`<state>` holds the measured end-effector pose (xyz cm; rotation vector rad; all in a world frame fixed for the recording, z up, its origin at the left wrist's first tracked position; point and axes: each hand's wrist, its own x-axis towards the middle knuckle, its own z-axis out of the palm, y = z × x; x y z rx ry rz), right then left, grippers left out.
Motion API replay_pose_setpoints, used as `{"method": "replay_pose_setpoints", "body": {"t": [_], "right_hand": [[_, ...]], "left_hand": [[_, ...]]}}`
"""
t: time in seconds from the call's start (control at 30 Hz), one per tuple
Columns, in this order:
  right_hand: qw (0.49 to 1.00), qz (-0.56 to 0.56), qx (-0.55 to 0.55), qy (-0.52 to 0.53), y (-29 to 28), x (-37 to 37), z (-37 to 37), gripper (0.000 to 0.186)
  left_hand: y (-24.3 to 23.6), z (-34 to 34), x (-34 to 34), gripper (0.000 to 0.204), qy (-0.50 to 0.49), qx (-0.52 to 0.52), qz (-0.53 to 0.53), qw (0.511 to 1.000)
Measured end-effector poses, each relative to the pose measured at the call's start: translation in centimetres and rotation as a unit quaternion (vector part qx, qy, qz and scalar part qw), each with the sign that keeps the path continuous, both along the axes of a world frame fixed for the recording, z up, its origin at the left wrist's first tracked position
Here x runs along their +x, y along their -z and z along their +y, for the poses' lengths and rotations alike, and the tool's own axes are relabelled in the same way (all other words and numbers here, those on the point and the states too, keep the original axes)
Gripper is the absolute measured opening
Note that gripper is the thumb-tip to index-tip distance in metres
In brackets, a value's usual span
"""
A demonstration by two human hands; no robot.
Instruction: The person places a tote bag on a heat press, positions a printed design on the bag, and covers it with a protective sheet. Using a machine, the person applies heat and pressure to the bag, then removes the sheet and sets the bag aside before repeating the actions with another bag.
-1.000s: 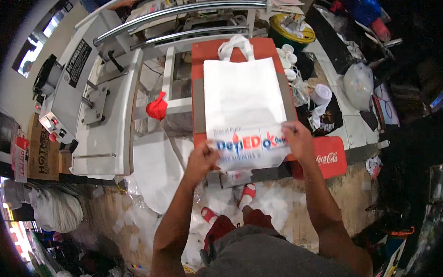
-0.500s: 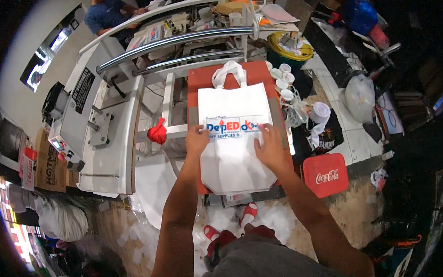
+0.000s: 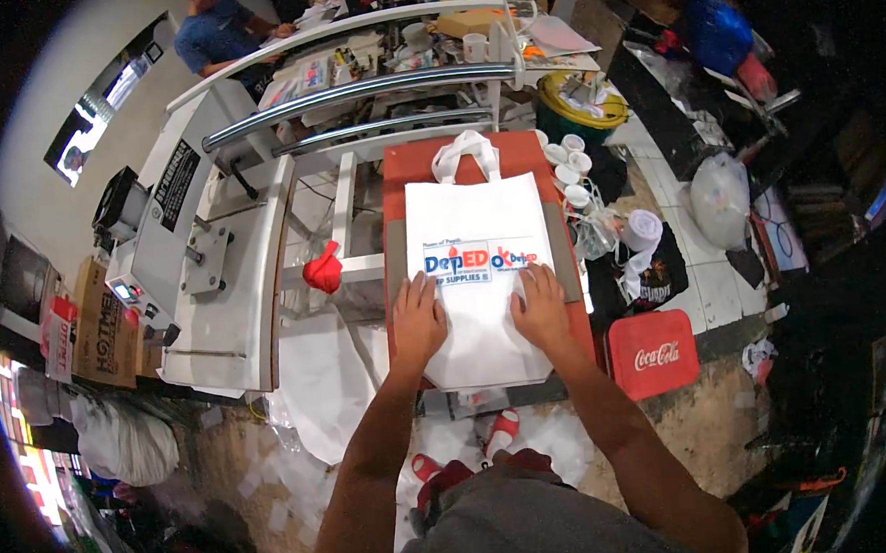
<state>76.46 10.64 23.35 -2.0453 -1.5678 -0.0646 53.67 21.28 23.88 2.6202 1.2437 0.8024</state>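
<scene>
A white tote bag (image 3: 487,344) with red and blue print lies flat on a red platen (image 3: 398,179), its looped handles pointing away from me. My left hand (image 3: 419,316) rests palm down on the bag's left edge, fingers stretched forward just below the print. On the opposite edge lies my right hand (image 3: 542,306), also flat with its fingers extended near the print's lower right. Neither hand grips anything. Grey strips of the platen's surface show on both sides of the bag.
Left of the platen stands a white heat press machine (image 3: 211,249) with long metal rails (image 3: 353,94). A red cloth knot (image 3: 322,269) is on its frame. To the right are a red square seat (image 3: 653,354), white cups (image 3: 571,175) and a yellow-rimmed bin (image 3: 610,108). A person (image 3: 218,33) works at the far left.
Both hands have slid down the bag toward me, with the fingers now flatter along its sides. The bag looks smoother and straighter. The whole view has shifted slightly.
</scene>
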Motion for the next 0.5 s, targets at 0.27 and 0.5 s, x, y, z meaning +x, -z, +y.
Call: {"method": "replay_pose_setpoints", "body": {"t": [0.27, 0.5], "right_hand": [[1.0, -0.018, 0.02, 0.007, 0.24, 0.07, -0.09, 0.051], [1.0, -0.012, 0.011, 0.009, 0.36, 0.06, -0.01, 0.051]], "left_hand": [[0.65, -0.06, -0.11, 0.043, -0.002, -0.005, -0.015, 1.0], [1.03, 0.15, -0.18, 0.041, 0.002, 0.012, -0.037, 0.999]]}}
